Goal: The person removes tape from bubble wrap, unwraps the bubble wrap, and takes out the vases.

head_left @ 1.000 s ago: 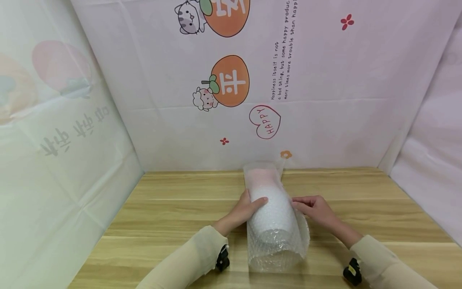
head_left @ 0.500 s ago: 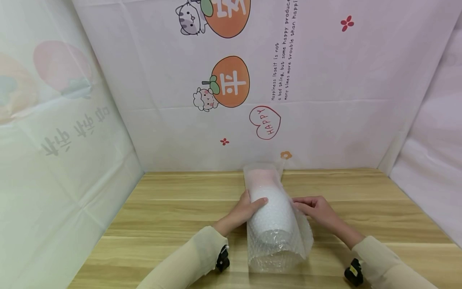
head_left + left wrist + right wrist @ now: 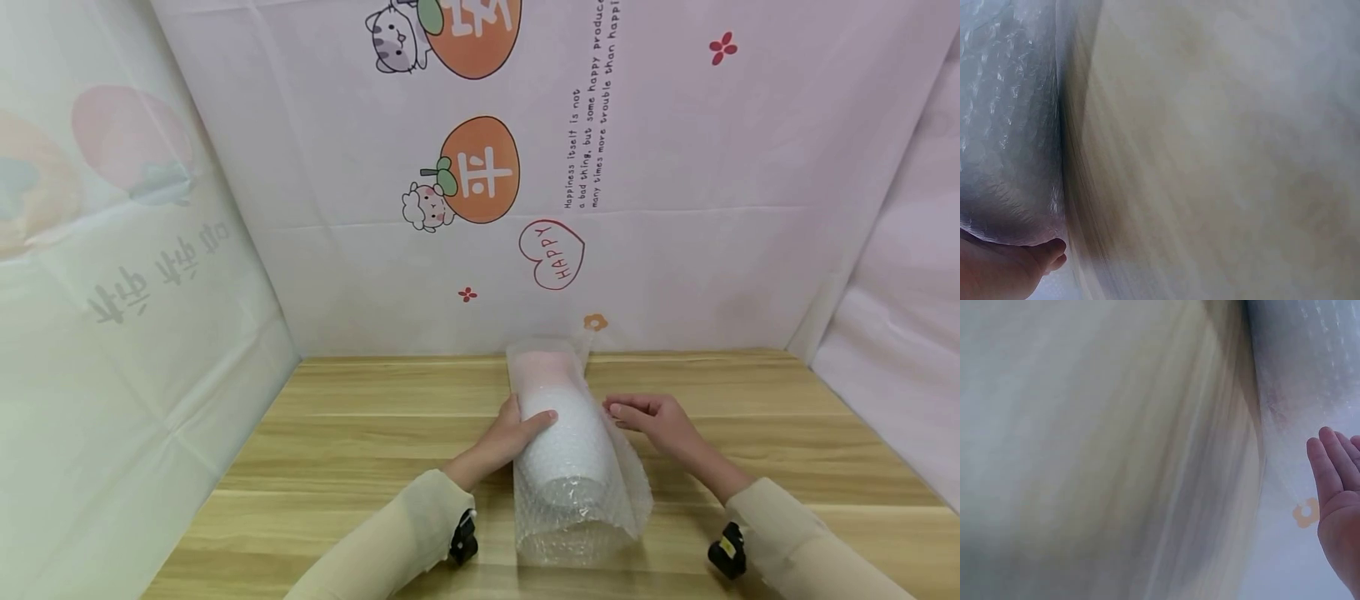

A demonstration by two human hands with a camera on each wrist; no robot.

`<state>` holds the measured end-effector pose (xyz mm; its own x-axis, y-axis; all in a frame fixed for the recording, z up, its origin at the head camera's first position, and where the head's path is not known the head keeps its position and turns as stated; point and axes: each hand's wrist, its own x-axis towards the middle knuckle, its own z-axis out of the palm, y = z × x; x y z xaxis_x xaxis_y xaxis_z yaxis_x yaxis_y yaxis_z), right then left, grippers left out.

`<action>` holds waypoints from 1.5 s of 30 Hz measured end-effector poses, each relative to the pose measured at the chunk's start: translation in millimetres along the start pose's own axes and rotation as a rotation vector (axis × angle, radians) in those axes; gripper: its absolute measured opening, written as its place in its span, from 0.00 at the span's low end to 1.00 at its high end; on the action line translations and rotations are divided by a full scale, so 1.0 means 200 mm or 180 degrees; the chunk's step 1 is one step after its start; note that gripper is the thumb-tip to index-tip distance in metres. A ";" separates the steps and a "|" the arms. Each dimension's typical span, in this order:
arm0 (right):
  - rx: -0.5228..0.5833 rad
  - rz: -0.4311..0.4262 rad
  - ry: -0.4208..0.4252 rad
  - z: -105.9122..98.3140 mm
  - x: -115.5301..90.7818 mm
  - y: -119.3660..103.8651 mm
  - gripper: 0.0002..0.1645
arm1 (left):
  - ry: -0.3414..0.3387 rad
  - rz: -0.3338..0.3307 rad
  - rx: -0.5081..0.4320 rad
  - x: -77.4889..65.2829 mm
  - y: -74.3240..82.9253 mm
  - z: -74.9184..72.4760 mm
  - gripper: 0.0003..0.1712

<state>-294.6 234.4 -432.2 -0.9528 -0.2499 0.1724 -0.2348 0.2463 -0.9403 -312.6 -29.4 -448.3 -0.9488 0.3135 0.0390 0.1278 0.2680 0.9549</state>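
On the wooden table lies a long, rounded white object with a pinkish far end, rolled in clear bubble wrap (image 3: 562,446). Its exact kind is hidden by the wrap. My left hand (image 3: 504,440) grips the bundle from the left side, thumb over the top. In the left wrist view the bubble wrap (image 3: 1010,125) fills the left edge, with part of that hand (image 3: 1004,272) against it. My right hand (image 3: 656,423) is beside the wrap's right edge, fingertips close to it. The right wrist view shows this hand's fingers (image 3: 1329,459) fairly straight.
The wooden tabletop (image 3: 360,433) runs to a white printed cloth (image 3: 360,283) at the back, with more cloth hanging at both sides. The bundle's far end lies close to the back cloth. A loose flap of wrap (image 3: 636,492) sticks out on the right.
My right hand has shifted slightly up along the wrap, its fingers loosening at the edge. The wrap's lower right flap has spread outward a little. My left hand stays put.
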 end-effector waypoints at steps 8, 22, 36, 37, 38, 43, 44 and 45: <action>0.0232 0.0008 0.0087 0.01 0.07 0.02 0.28 | -0.0004 0.0006 -0.0027 -0.01 0.00 0.00 0.49; -0.0015 0.0348 0.0163 0.06 0.17 0.03 0.32 | -0.0020 0.0054 -0.0066 -0.01 0.00 0.00 0.45; -0.0345 0.0583 0.0176 0.09 0.22 0.06 0.36 | -0.0028 -0.0005 -0.0054 0.00 -0.01 0.01 0.47; -0.0324 0.0599 0.0177 0.09 0.22 0.06 0.36 | -0.0026 -0.0003 -0.0055 0.00 -0.01 0.01 0.47; -0.0298 0.0614 0.0170 0.09 0.22 0.06 0.36 | -0.0028 0.0001 -0.0063 0.00 -0.01 0.01 0.46; -0.0220 0.0604 0.0123 0.09 0.22 0.06 0.36 | -0.0035 0.0026 -0.0098 0.01 -0.02 0.01 0.44; -0.0212 0.0588 0.0105 0.08 0.22 0.06 0.36 | -0.0035 0.0030 -0.0101 0.01 -0.02 0.01 0.44; -0.0214 0.0570 0.0075 0.08 0.22 0.06 0.36 | -0.0036 0.0038 -0.0104 0.01 -0.02 0.01 0.43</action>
<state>-337.0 210.8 -440.8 -0.9846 -0.1746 0.0117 -0.0726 0.3470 -0.9351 -314.6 -28.5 -453.1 -0.9439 0.3267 0.0474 0.1294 0.2343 0.9635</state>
